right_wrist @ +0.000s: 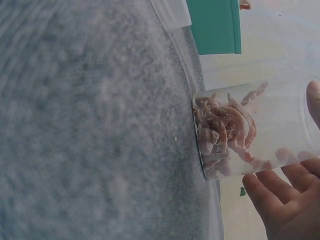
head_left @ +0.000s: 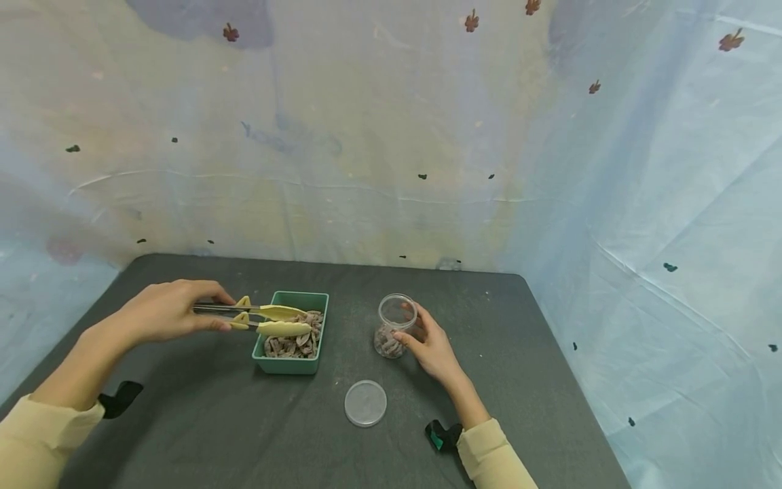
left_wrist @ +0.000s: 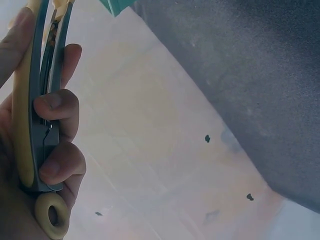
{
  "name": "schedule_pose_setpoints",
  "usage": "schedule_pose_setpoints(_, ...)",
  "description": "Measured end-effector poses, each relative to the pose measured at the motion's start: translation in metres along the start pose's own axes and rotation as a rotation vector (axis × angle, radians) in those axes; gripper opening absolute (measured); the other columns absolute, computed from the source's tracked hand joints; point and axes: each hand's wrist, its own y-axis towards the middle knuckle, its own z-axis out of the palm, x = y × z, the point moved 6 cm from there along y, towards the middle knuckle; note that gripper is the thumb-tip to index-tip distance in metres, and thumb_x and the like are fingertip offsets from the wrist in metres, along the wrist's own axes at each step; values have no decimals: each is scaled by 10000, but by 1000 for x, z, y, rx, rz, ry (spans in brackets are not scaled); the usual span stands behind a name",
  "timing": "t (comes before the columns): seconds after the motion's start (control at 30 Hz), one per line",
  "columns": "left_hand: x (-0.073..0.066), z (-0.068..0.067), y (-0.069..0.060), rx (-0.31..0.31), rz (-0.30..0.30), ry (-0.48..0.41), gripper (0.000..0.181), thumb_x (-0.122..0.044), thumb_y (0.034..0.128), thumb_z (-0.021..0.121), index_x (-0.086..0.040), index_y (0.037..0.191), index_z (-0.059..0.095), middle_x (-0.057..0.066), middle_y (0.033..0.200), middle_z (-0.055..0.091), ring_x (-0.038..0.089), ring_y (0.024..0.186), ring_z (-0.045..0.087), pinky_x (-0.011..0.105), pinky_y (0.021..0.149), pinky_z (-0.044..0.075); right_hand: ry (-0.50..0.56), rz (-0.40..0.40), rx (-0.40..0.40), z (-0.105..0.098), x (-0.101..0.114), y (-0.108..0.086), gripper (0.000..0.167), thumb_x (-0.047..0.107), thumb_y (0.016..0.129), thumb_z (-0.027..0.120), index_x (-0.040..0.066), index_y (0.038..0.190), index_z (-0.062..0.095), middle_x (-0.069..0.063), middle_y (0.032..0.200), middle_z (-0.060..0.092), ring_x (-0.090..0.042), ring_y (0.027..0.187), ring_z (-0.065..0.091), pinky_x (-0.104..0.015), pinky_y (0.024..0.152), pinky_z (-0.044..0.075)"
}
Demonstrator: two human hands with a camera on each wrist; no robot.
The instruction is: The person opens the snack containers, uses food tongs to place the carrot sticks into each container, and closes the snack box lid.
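Note:
My left hand (head_left: 174, 310) grips a pair of tongs (head_left: 284, 329) with yellow tips, its fingers curled round the handles in the left wrist view. Those tips are over a green rectangular tub (head_left: 287, 367) of greyish-brown dried strips (head_left: 293, 347); whether a strip is between them I cannot tell. To the right, an uncovered clear jar (head_left: 397, 312) stands upright on the table. My right hand (head_left: 432, 343) holds it from the right side, thumb in front and fingers behind. Similar strips (right_wrist: 220, 125) lie in the jar's lower part.
A round clear lid (head_left: 365, 403) lies flat on the dark table (head_left: 293, 435), in front of the tub and jar. Patterned pale sheeting (head_left: 342, 136) hangs behind the table and along its sides. Black straps with small devices (head_left: 442, 435) sit at both wrists.

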Motion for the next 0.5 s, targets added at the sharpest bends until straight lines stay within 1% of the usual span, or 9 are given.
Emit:
schedule_pose_setpoints(0.07, 0, -1, -2, -7, -3, -13, 573, -705, 845, 722, -247, 1188, 753, 10, 1178, 739, 276, 1012, 704, 494, 713, 550, -3, -1, 0, 0, 0, 0, 702, 104, 1005, 713, -19, 1594, 352, -246, 1549, 463, -453, 1323, 572, -580, 998, 520)
schedule_pose_setpoints(0.13, -2, -3, -4, -16, -7, -26, 549, -674, 851, 741, -241, 1188, 755, 5, 1173, 740, 271, 1010, 705, 494, 721, 551, -5, -3, 1, 0, 1, 0, 701, 105, 1005, 713, -24, 1592, 352, -253, 1551, 458, -452, 1322, 573, -576, 997, 522)
schedule_pose_setpoints(0.27, -3, -7, -7, -29, -24, -43, 480, -591, 866, 785, -239, 1191, 756, 3, 1172, 741, 234, 969, 698, 426, 671, 519, -4, -11, 5, 0, 2, 0, 703, 102, 1007, 710, -27, 1594, 345, -269, 1555, 449, -460, 1320, 572, -576, 994, 524)
schedule_pose_setpoints(0.37, -1, -10, -9, -37, -44, -49, 490, -607, 873, 772, -245, 1203, 755, 17, 1186, 739, 221, 955, 690, 398, 653, 489, -11, -10, 5, 0, 2, -1, 704, 103, 1007, 711, -26, 1594, 345, -270, 1549, 455, -459, 1319, 574, -561, 989, 532)
schedule_pose_setpoints(0.43, 1, -11, -9, -47, -58, -51, 506, -629, 870, 762, -251, 1205, 756, 28, 1196, 739, 234, 970, 692, 405, 664, 494, -18, -6, 3, 0, 2, -1, 704, 108, 1005, 714, -23, 1593, 350, -265, 1544, 462, -453, 1318, 577, -542, 982, 542)
schedule_pose_setpoints(0.5, 2, -12, -9, -52, -64, -56, 522, -644, 870, 751, -249, 1211, 755, 44, 1205, 738, 226, 958, 688, 391, 655, 479, -20, -6, 3, 0, 2, -1, 704, 108, 1004, 715, -21, 1593, 352, -273, 1542, 461, -458, 1318, 575, -552, 981, 540)
